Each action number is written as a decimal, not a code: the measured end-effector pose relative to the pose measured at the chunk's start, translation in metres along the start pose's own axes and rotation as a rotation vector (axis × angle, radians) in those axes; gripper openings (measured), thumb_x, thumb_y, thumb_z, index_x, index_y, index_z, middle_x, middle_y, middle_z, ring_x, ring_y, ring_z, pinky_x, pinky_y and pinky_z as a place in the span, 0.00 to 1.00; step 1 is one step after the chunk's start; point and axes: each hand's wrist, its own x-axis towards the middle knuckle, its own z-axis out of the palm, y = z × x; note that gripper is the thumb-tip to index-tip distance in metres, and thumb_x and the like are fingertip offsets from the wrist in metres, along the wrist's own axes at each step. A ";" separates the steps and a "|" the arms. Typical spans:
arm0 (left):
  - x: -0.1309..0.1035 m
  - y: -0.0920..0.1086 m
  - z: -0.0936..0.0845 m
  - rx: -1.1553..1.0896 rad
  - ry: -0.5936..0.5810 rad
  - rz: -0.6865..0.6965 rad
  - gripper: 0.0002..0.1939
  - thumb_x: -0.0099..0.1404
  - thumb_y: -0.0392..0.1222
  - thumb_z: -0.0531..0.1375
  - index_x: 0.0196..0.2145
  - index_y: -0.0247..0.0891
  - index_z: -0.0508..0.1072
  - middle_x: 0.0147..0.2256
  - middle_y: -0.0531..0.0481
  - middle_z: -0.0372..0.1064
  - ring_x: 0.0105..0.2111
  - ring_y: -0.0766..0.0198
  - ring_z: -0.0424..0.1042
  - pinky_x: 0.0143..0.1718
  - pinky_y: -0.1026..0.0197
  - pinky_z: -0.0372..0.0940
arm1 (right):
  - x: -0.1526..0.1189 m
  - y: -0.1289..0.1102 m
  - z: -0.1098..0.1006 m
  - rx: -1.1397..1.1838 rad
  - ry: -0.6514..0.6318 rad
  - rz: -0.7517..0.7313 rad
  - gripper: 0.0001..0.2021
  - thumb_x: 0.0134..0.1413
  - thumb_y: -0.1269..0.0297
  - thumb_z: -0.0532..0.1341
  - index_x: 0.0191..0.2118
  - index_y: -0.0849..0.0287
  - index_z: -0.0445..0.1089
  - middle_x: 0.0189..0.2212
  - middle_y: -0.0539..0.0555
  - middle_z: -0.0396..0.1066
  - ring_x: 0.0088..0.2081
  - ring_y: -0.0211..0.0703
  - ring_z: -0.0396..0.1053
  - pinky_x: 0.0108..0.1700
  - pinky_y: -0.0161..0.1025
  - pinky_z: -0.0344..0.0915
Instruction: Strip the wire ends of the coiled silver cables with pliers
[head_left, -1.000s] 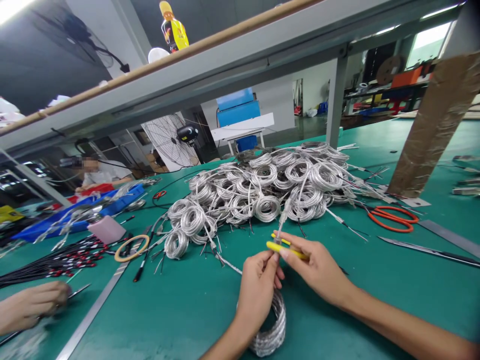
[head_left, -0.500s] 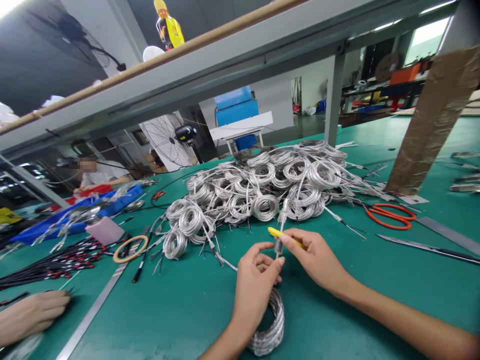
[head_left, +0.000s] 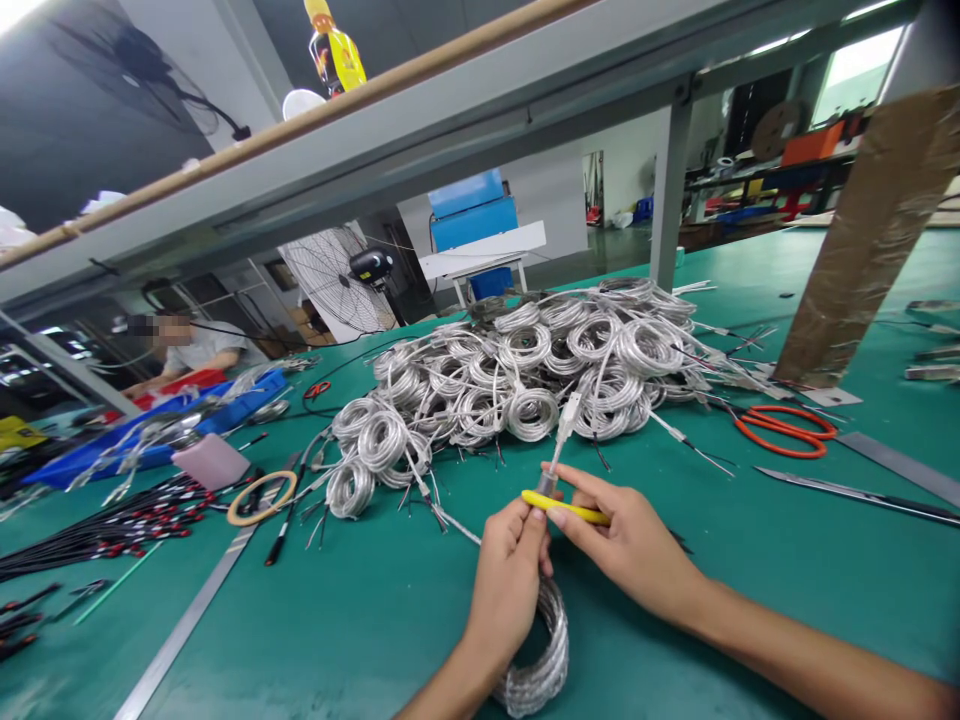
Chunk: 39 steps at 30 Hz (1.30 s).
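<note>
My left hand (head_left: 514, 560) is closed around a clear-jacketed silver cable, just below a grey cylindrical piece (head_left: 548, 484) on it. Above that piece, the cable ends in a pale plug (head_left: 568, 412) pointing up. Pinched in my right hand (head_left: 626, 530) is a slim yellow tool (head_left: 566, 508), lying across the cable near my left fingertips. Its far end is mostly hidden by my right hand, so I cannot tell its exact kind. Below my left hand a silver cable coil (head_left: 551, 660) rests on the green table, partly covered by my wrist.
A heap of silver cable coils (head_left: 525, 350) lies ahead. Orange-handled scissors (head_left: 784, 430) and a blade-like tool (head_left: 847, 490) are at right. Leftward are a steel ruler (head_left: 184, 625), a tape ring (head_left: 262, 498), black cables (head_left: 112, 525) and a blue tray (head_left: 97, 455). Another person (head_left: 199, 345) sits beyond.
The yellow tool has moved down and left, now level across the cable at the grey piece's lower part. The plug leans further right. Another person's hand at lower left has left the view.
</note>
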 end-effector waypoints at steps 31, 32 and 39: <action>0.004 0.002 0.002 -0.108 -0.187 -0.100 0.18 0.57 0.49 0.55 0.37 0.29 0.69 0.18 0.54 0.61 0.16 0.72 0.57 0.19 0.68 0.51 | 0.012 -0.001 -0.008 0.019 0.130 0.048 0.15 0.56 0.55 0.51 0.37 0.60 0.69 0.26 0.51 0.69 0.27 0.39 0.65 0.28 0.33 0.59; 0.004 0.001 0.002 -0.114 -0.138 -0.099 0.19 0.56 0.49 0.57 0.38 0.29 0.68 0.18 0.53 0.62 0.16 0.71 0.58 0.20 0.68 0.52 | 0.011 -0.002 -0.008 0.019 0.138 0.062 0.15 0.55 0.55 0.52 0.37 0.60 0.69 0.26 0.51 0.69 0.26 0.39 0.64 0.27 0.33 0.59; 0.003 0.003 0.003 -0.118 -0.064 -0.055 0.16 0.55 0.46 0.59 0.36 0.30 0.70 0.24 0.48 0.68 0.23 0.68 0.63 0.27 0.66 0.58 | 0.009 -0.006 -0.007 0.078 0.108 0.080 0.12 0.52 0.56 0.55 0.31 0.60 0.68 0.22 0.48 0.63 0.24 0.36 0.59 0.25 0.32 0.55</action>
